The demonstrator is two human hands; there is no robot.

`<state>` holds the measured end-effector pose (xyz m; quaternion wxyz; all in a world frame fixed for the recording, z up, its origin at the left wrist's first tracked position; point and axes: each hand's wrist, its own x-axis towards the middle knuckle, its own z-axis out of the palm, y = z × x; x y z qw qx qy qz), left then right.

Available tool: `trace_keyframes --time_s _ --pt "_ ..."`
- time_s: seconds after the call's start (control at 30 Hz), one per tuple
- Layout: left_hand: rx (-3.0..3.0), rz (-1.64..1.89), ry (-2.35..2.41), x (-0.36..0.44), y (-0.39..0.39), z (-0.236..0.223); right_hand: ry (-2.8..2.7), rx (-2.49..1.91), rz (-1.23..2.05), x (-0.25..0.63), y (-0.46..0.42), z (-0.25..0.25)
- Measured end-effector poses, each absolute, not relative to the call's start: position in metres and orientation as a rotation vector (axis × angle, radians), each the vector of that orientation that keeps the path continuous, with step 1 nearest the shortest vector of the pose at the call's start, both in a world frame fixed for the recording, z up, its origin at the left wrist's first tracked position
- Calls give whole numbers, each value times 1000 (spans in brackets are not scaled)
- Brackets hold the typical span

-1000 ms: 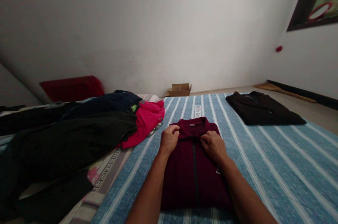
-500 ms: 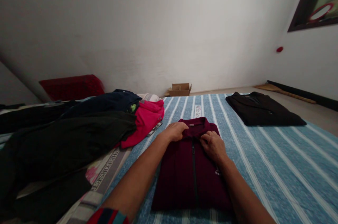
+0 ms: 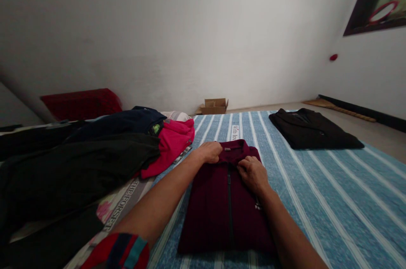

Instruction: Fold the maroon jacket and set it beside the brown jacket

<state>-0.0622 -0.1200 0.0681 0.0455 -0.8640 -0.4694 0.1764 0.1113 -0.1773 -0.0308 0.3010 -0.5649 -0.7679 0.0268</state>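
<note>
A folded maroon zip-up jacket (image 3: 212,209) lies flat on the blue striped bedsheet (image 3: 317,201), its collar pointing away from me. My left hand (image 3: 209,152) is closed on the left side of the collar, the fingertips partly hidden by the hand itself. On the collar's right side, my right hand (image 3: 253,172) pinches the fabric between thumb and fingers. A dark zipper runs down the jacket's middle, and a small white mark on its chest shows beside my right forearm.
A folded black garment (image 3: 314,131) rests at the right on the sheet. To the left, dark clothes (image 3: 79,163) are heaped with a pink garment (image 3: 171,144). Beyond the bed are a cardboard box (image 3: 215,106), a red object (image 3: 80,104) and the white wall (image 3: 190,28).
My left hand has shifted slightly on the collar, its fingers more closed now. My right hand keeps its pinch. The whole view has moved a little, so everything appears slightly further left.
</note>
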Motion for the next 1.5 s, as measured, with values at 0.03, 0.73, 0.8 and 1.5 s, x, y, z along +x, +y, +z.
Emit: trace_keyframes --time_s 0.03,0.73,0.8,1.5 --pt "-2649 514 -1433 -65 -119 67 -2037 -1496 71 111 -177 -31" --pt "-2924 399 -1463 -84 -105 63 -2033 -1512 101 112 -176 -31" --pt "-2921 464 -1463 -80 -106 66 -2035 -1507 102 112 -176 -32" --pt "-2809 384 -1396 -76 -110 78 -2019 -1551 111 109 -174 -22"
